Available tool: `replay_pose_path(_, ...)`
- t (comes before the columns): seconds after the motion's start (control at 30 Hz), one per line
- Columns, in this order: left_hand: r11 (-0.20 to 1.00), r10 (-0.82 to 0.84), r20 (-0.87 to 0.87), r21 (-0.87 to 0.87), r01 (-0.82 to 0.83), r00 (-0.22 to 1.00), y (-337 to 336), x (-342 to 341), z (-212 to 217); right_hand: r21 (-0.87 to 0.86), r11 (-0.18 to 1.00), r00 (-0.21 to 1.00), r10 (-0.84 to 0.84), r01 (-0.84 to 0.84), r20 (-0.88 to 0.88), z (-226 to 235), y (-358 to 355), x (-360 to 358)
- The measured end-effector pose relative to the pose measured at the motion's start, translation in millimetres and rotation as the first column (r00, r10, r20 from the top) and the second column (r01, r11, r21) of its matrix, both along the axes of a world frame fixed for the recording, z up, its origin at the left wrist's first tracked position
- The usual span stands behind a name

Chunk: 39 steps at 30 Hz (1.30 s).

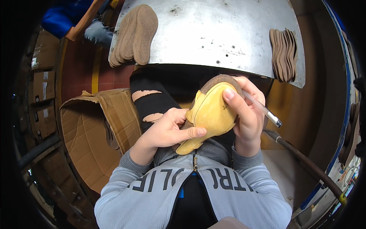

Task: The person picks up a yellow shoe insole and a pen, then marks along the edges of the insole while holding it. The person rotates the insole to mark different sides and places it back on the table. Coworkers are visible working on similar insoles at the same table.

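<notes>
Between my two hands, over my lap, is a yellow-and-brown insole [213,114], tilted with its yellow face up. Brown felt shows along its far end and left side. My left hand [170,128] grips the nearer end, its thumb flat on the yellow face. At the upper right, my right hand [248,108] holds the other end with the thumb pressed on top; its other fingers are mostly hidden behind. A clear pen [263,110] is also tucked in that hand, its dark end pointing down to the right.
Ahead is a metal table [213,30]. Brown felt insoles [135,36] are fanned at its left, and a row of more insoles [284,55] lies at its right edge. An open cardboard box [91,141] stands left of me. Another person's arm [85,21] shows at the upper left.
</notes>
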<state>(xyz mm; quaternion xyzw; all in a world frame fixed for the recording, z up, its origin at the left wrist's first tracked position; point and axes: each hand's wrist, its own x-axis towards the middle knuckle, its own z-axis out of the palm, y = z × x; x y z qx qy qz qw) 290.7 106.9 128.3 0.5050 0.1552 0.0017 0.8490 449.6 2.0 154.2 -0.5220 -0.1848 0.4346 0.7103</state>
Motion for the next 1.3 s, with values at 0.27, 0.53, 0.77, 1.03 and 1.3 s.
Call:
replay_pose_path(0.27,0.996,-0.059,0.019,-0.059,0.060,0.998,2.2,6.3,-2.5,-0.008,0.999,0.994,-0.032,0.031,-0.100,-10.0,4.3,1.6)
replay_pose_path(0.53,0.965,0.031,-0.034,-0.259,-0.039,0.999,6.5,1.1,7.0,0.045,0.998,0.988,-0.042,0.049,-0.152,-22.0,13.0,4.6)
replay_pose_path(0.77,0.964,0.031,0.074,-0.267,-0.010,0.997,8.2,-2.7,10.2,0.037,0.998,0.983,-0.039,0.046,-0.177,-20.0,13.2,2.2)
replay_pose_path(1.03,1.000,0.007,0.002,0.006,-0.007,1.000,3.4,0.9,9.6,0.005,1.000,0.999,0.014,-0.013,-0.043,1.5,2.4,-4.9)
replay_pose_path(1.3,0.995,-0.011,0.049,0.096,0.007,0.999,2.9,-8.2,7.1,0.013,0.999,0.989,0.038,-0.040,0.140,13.7,-4.2,-9.0)
